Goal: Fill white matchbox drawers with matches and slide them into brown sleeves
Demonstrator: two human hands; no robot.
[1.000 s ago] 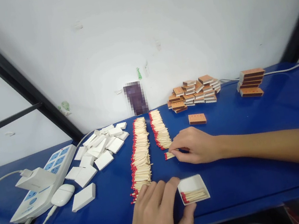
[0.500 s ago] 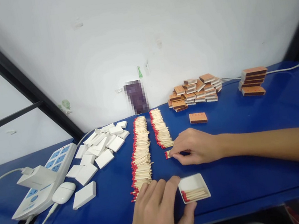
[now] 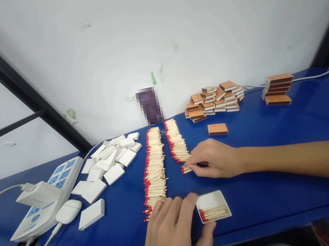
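Note:
My left hand (image 3: 174,231) grips the near left corner of a white matchbox tray (image 3: 211,197) between thumb and index finger. Several red-headed matches (image 3: 215,213) lie along the tray's near side. Over the blue table, my right hand (image 3: 213,159) is closed in a pinch, its fingertips at a small group of matches (image 3: 186,170). Those fingers partly cover the match ends. Just beyond them runs a shorter row of matches (image 3: 176,140). A longer row of matches (image 3: 155,167) stretches away to its left, its near end partly behind my left hand.
White matchbox trays (image 3: 107,160) are heaped at left, beside a power strip (image 3: 63,179) with a charger (image 3: 39,195) and a white earphone case (image 3: 68,211). Orange matchbox sleeves (image 3: 219,98) are piled near the wall. One matchbox sleeve (image 3: 217,129) lies alone; a stack (image 3: 278,90) stands farther right.
My right hand's fingertips have shifted slightly up and away at the small group of matches, showing more of it. My left hand and the tray stay in place.

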